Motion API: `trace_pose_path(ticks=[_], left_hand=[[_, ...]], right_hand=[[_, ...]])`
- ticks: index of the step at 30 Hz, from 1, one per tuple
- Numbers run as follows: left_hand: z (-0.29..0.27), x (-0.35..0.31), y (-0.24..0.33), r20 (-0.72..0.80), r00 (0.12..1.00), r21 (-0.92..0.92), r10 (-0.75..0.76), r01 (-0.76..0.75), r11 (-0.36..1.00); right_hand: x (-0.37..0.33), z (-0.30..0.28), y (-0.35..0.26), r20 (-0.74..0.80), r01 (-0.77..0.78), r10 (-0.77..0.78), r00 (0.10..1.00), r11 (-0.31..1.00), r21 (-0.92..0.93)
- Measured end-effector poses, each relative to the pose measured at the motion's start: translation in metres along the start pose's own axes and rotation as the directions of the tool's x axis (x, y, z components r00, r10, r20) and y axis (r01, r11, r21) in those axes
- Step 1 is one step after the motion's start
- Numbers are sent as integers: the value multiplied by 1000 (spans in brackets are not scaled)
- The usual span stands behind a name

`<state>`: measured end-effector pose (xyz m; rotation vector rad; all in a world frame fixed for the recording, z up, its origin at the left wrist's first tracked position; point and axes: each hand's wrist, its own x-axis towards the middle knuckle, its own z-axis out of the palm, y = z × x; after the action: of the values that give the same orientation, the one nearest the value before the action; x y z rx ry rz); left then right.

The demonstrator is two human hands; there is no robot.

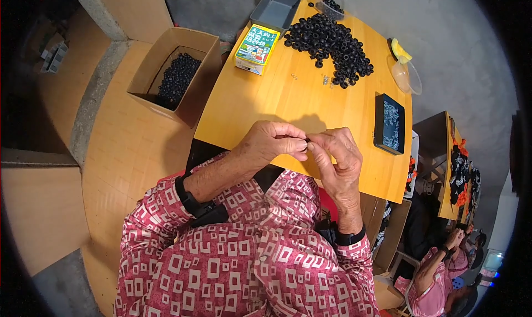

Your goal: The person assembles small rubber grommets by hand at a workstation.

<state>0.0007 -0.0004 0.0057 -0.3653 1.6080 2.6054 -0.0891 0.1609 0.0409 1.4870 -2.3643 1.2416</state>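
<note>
My left hand [277,141] and my right hand [339,157] meet just above the near edge of the yellow wooden table [266,103]. Thumbs and forefingers of both are pinched together around a small dark piece [307,141]. Fingertips cover most of it, so its exact kind cannot be made out. Beyond my hands lies a heap of black ring-shaped parts [332,44]. A few tiny metal springs [326,80] lie on the wood in front of the heap. To the right, a black tray [379,129] holds many small shiny metal pieces.
A yellow-green printed box [256,49] stands near the table's left edge, before a grey bin [274,11]. Left of the table, a cardboard box [194,42] contains dark round parts. Clear plastic tubs [331,0] sit at the back. Another person [435,278] works at lower right.
</note>
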Motion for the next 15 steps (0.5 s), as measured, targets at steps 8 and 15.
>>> trace_pose_path(ticks=[8, 15], left_hand=[[-3, 1, 1, 22, 1000, -3, 22, -22, 1000], [-1, -1, -1, -26, 999, 2, 23, -23, 1000]], right_hand=[[-4, 5, -8, -17, 6, -7, 1000, 1000, -25], [-4, 12, 3, -15, 167, -176, 984, 952, -255]])
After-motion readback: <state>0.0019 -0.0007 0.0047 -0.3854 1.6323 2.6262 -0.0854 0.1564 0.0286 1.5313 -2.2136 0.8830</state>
